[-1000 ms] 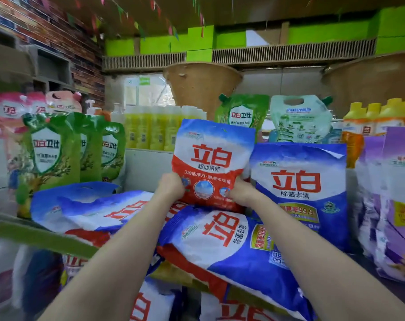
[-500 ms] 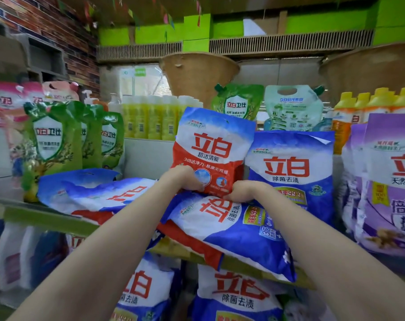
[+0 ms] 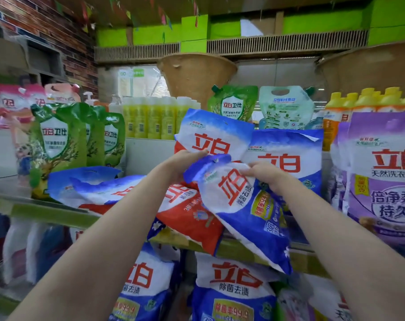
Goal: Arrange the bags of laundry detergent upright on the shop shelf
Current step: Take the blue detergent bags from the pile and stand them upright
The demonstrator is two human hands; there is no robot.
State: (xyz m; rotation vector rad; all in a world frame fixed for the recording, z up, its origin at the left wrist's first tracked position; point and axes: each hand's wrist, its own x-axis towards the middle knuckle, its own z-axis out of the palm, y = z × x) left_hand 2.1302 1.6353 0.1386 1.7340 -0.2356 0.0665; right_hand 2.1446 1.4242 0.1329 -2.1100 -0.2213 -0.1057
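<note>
Both hands hold 1 blue-and-white detergent bag (image 3: pixel 241 212) at centre frame, tilted with its top toward 11 o'clock and its base overhanging the green shelf edge (image 3: pixel 46 212): the left hand (image 3: pixel 185 163) curls round the top-left corner, the right hand (image 3: pixel 265 176) pinches the top edge. The creased film and sagging body suggest a soft, fairly heavy, slippery powder pouch, best gripped at both upper corners or supported under its base. A red-and-white bag (image 3: pixel 192 216) lies flat at 8 o'clock beneath it; 2 upright bags (image 3: pixel 287 156) stand behind at 12 o'clock.
</note>
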